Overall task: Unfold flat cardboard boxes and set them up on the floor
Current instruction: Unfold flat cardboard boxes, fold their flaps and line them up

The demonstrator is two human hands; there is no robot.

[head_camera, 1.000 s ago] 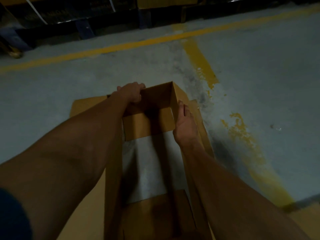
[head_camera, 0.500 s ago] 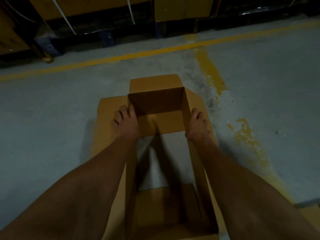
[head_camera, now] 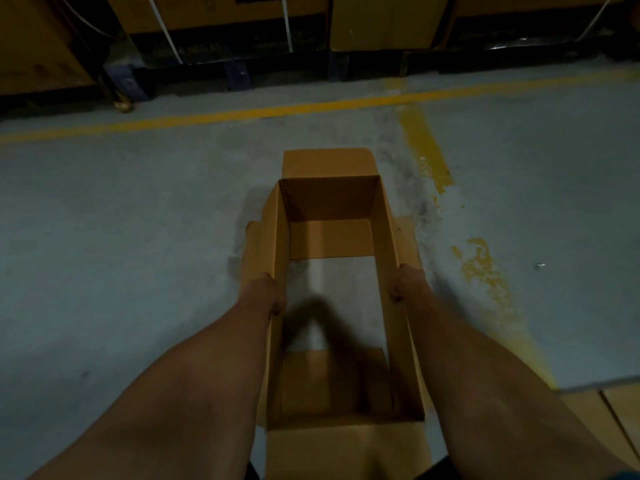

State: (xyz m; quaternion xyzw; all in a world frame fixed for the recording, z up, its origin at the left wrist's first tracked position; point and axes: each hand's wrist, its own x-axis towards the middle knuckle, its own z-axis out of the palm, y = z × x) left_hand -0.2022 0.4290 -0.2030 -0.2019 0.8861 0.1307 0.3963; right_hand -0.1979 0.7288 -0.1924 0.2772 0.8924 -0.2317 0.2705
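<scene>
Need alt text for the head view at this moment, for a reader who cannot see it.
Seen from above, an opened cardboard box stands on a grey concrete floor, with the left hand and right hand pressed against the outsides of its long walls. Bare floor shows through its unclosed bottom. Yellow floor lines and stacked cartons lie beyond.

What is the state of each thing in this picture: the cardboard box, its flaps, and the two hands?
cardboard box: opened into a rectangle, standing on the floor, top open.
bottom flaps: two folded inward, bare floor showing between them.
far top flap: folded outward.
near top flap: folded outward, toward the person.
left hand: pressed on the outside of the left wall, fingers hidden.
right hand: pressed on the outside of the right wall.
</scene>
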